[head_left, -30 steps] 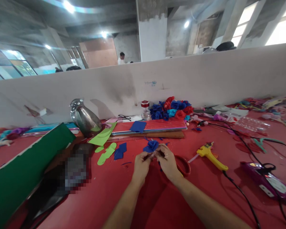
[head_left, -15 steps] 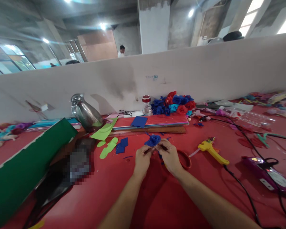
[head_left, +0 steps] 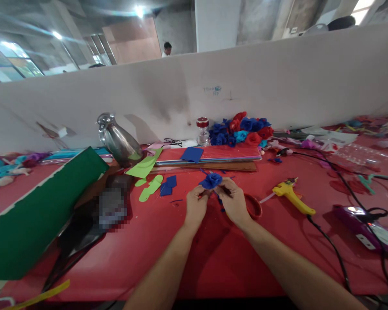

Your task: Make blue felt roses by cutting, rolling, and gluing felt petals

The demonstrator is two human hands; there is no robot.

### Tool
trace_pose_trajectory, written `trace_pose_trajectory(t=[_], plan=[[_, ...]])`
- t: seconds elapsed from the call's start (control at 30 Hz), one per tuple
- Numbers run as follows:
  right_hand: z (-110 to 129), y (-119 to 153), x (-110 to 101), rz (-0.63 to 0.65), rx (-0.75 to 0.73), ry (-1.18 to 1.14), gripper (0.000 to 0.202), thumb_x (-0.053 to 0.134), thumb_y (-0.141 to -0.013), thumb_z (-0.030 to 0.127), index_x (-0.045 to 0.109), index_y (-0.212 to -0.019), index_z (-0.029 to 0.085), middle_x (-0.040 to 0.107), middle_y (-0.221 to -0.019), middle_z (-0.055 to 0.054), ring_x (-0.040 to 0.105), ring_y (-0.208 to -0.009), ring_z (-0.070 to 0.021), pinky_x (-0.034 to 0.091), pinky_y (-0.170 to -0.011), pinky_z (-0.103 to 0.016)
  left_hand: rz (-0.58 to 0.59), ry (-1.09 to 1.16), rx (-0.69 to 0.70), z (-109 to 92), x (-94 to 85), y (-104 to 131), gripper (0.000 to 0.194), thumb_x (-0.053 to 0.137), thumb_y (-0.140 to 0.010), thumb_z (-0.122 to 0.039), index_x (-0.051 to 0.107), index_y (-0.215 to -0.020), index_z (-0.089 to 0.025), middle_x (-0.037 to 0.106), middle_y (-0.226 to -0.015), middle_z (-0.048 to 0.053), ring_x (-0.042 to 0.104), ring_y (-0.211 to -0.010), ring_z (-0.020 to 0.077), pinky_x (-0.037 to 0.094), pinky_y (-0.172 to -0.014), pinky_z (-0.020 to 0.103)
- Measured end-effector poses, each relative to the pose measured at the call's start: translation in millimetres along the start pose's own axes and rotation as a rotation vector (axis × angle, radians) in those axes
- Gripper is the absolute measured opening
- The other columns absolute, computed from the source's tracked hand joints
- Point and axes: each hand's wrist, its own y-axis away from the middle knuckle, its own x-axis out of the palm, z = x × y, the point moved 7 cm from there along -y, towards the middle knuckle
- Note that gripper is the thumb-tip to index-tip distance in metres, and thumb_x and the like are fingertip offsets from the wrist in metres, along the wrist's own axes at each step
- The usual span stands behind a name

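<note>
A blue craft flower with ruffled petals is held up above the red table between both hands. My left hand pinches it from below on the left side. On the other side, my right hand grips its underside, fingers bent together. The fingertips partly hide the flower's base. Close to my right hand, a red ring-shaped object lies on the table, partly covered by the hand. Small blue pieces and light green cut pieces rest to the left of my left hand.
A yellow glue gun lies at right, its cord near a purple power strip. Stacked sheets, a jar and finished flowers stand along the partition. A metal jug and green sheet are left.
The camera view has tilted down, so the table's front edge now shows. Both hands still hold the blue flower, whose top now faces the camera slightly differently.
</note>
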Motion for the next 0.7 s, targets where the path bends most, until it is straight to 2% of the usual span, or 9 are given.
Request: trace_pose_trajectory(t=[0.2, 0.37, 0.57, 0.63, 0.7], plan=[[3, 1, 0, -0.023, -0.049, 0.076, 0.01, 0.061, -0.078, 0.027, 0.066, -0.071, 0.023, 0.064, -0.08, -0.004, 0.058, -0.077, -0.0186, 0.047, -0.074, -0.032, -0.004, -0.018, 0.002, 1, -1.0, -1, 0.014, 0.056, -0.066, -0.018, 0.068, -0.058, -0.018, 0.061, -0.058, 0.0, 0.05, -0.061, 0.0141, 0.041, -0.064, 0.026], [7, 1, -5, -0.053, -0.037, 0.12, 0.014, 0.061, -0.08, 0.031, 0.063, -0.07, 0.022, 0.061, -0.077, -0.003, 0.056, -0.075, -0.018, 0.044, -0.07, -0.03, 0.015, 0.033, -0.012, 2, 1.7, -1, 0.016, 0.058, -0.067, -0.017, 0.074, -0.069, -0.019, 0.07, -0.069, 0.002, 0.058, -0.066, 0.0157, 0.047, -0.071, 0.028], [2, -5, -31, -0.252, 0.044, -0.027, 0.02, 0.063, -0.08, 0.039, 0.057, -0.076, 0.02, 0.054, -0.07, 0.003, 0.048, -0.064, -0.0126, 0.041, -0.064, -0.027, 0.044, -0.042, -0.043, 2, 4.3, 1, 0.013, 0.063, -0.07, -0.019, 0.075, -0.073, -0.019, 0.073, -0.075, 0.004, 0.063, -0.072, 0.0172, 0.048, -0.075, 0.03], [0, -6, -38, -0.324, 0.056, -0.072, 0.021, 0.064, -0.078, 0.04, 0.057, -0.078, 0.02, 0.052, -0.068, 0.004, 0.044, -0.059, -0.0107, 0.038, -0.06, -0.025, -0.012, -0.048, -0.043, 4, -2.9, -2, 0.011, 0.063, -0.07, -0.019, 0.074, -0.072, -0.018, 0.073, -0.075, 0.004, 0.063, -0.073, 0.0168, 0.047, -0.075, 0.029], [0, -8, -43, -0.378, 0.067, -0.089, 0.022, 0.066, -0.076, 0.04, 0.056, -0.079, 0.02, 0.049, -0.065, 0.006, 0.039, -0.055, -0.0093, 0.035, -0.055, -0.024, -0.139, -0.008, -0.042, 4, -17.5, -5, 0.009, 0.064, -0.071, -0.02, 0.072, -0.073, -0.018, 0.071, -0.074, 0.003, 0.062, -0.072, 0.0157, 0.046, -0.074, 0.028]])
